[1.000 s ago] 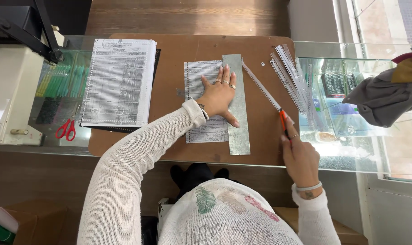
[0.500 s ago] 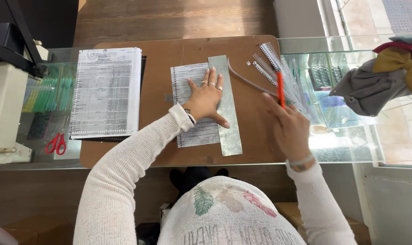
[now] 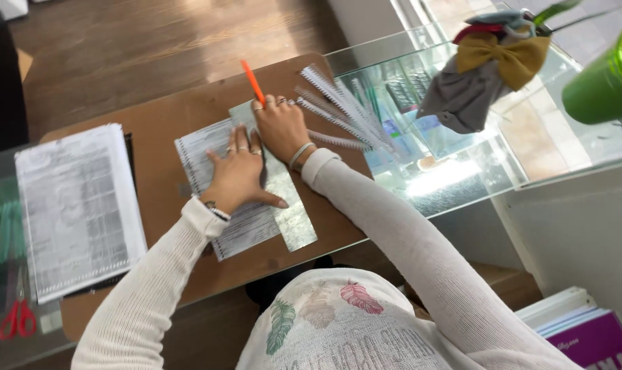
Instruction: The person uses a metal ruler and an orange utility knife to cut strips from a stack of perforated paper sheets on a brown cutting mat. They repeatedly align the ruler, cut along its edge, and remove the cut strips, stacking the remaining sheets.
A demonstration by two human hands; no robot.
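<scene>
My left hand (image 3: 239,175) lies flat, fingers spread, on a printed sheet (image 3: 237,226) and a metal ruler (image 3: 294,218) that rests along the sheet's right edge on a brown board (image 3: 160,116). My right hand (image 3: 278,127) is at the ruler's far end, closed around an orange-handled cutter (image 3: 252,81) that points away from me. Both hands are side by side, almost touching.
A thick stack of printed pages (image 3: 74,205) lies at the left. Several white spiral binding combs (image 3: 345,109) lie to the right on the glass counter (image 3: 461,171). Red scissors (image 3: 16,318) sit at far left. A grey cloth with a yellow bow (image 3: 489,75) and a green pot (image 3: 602,82) are at right.
My right hand has moved left from the binding combs, carrying the orange cutter to the ruler's far end. The left hand stays pressed on the sheet. The view has shifted and tilted.
</scene>
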